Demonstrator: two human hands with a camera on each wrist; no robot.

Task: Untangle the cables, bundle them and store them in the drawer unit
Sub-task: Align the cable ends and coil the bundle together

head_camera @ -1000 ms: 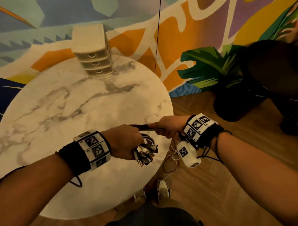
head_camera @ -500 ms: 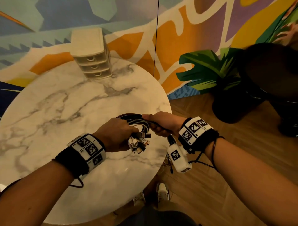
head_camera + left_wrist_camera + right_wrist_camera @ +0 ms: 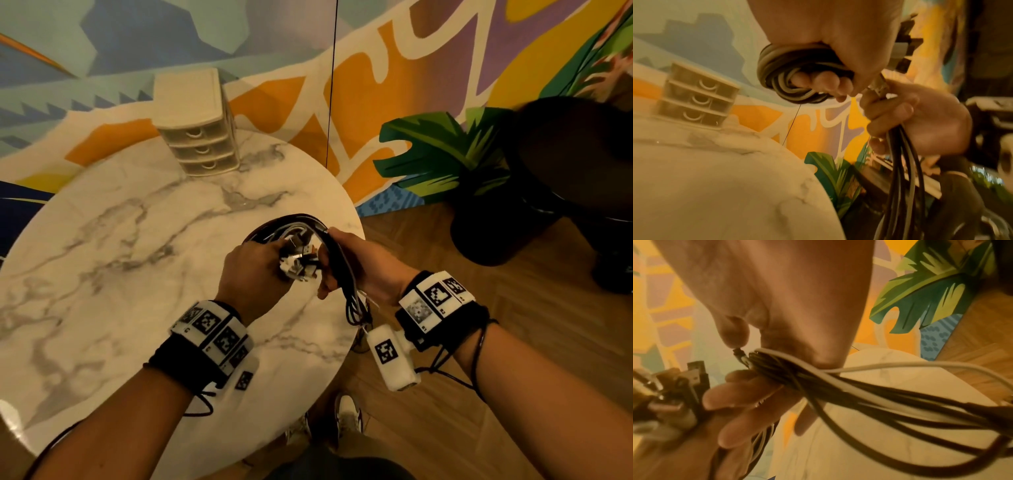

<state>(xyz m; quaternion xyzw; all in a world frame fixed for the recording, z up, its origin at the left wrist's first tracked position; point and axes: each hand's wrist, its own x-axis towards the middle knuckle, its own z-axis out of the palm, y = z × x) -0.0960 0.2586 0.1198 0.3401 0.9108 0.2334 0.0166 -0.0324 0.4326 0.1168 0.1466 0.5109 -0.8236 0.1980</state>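
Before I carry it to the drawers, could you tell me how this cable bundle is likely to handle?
Probably floppy: the cable bundle arcs between left hand and right hand, loose strands hanging below. The coil may spring open if either grip loosens. The plug ends stick out and could snag on a drawer of the drawer unit.

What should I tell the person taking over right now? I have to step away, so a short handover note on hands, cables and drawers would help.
Left hand: grips the coiled cables, plug ends bunched at the fingers.
Right hand: grips the loose cable tails, which hang past the table edge.
Drawer unit: at the table's far side, all three drawers closed.
Done: cables gathered, coil begun.
Left: finish coiling the tails, secure the bundle, open a drawer, store it.
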